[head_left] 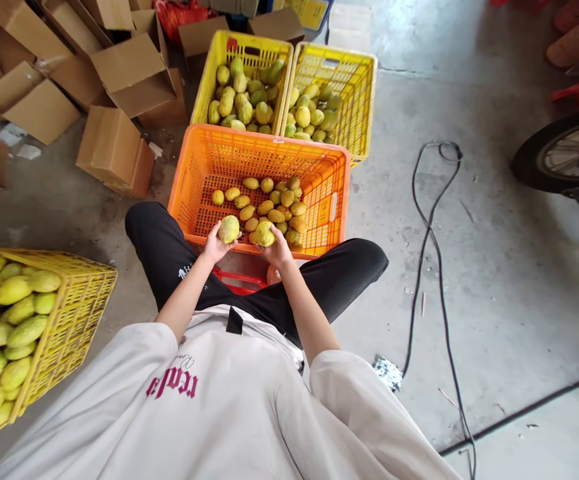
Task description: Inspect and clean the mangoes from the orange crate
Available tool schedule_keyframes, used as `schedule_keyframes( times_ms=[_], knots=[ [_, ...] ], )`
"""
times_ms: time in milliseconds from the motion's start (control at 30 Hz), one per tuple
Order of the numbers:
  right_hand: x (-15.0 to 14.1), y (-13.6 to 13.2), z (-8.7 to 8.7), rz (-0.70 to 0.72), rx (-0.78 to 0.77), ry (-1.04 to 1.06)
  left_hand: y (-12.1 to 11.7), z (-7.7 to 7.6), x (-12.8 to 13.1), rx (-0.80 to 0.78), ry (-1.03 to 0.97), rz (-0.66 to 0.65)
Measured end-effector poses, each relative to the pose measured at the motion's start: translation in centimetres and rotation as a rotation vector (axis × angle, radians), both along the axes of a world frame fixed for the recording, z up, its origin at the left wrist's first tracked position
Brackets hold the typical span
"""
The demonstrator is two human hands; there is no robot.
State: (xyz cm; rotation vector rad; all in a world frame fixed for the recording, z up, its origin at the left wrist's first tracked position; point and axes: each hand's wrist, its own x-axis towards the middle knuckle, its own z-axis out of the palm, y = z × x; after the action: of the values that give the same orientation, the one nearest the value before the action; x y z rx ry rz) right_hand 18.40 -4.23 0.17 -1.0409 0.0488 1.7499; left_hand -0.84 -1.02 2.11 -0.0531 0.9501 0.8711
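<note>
My left hand (pixel 216 247) is closed around a yellow-green papaya (pixel 228 229) above the near rim of the orange crate (pixel 264 143). A second, similar papaya (pixel 264 234) is in my right hand (pixel 278 249), close beside the first. Below and beyond both hands, several small yellow-brown papayas (pixel 276 215) lie on the orange crate's floor, mostly toward its right side. Two yellow crates stand against its far side: the left one (pixel 202 87) holds a deep heap of green and yellow papayas, and the right one (pixel 362 107) holds papayas on its left side.
Another yellow crate (pixel 82 313), full of larger green papayas (pixel 12 320), stands at my left. Open cardboard boxes (pixel 129 70) are piled at the back left. A black cable (pixel 436 247) lies on the concrete floor to my right, with a wheel (pixel 564 150) beyond it.
</note>
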Motion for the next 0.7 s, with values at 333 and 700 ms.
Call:
schedule_keyframes(
  times_ms=[333, 700],
  knots=[
    [0.52, -0.01, -0.42, 0.059, -0.043, 0.060, -0.13, -0.36, 0.24, 0.004, 0.107, -0.075],
    [0.57, -0.10, 0.12, 0.061, 0.009, 0.097, -0.24, -0.42, -0.13, 0.046, -0.016, -0.015]
  ],
)
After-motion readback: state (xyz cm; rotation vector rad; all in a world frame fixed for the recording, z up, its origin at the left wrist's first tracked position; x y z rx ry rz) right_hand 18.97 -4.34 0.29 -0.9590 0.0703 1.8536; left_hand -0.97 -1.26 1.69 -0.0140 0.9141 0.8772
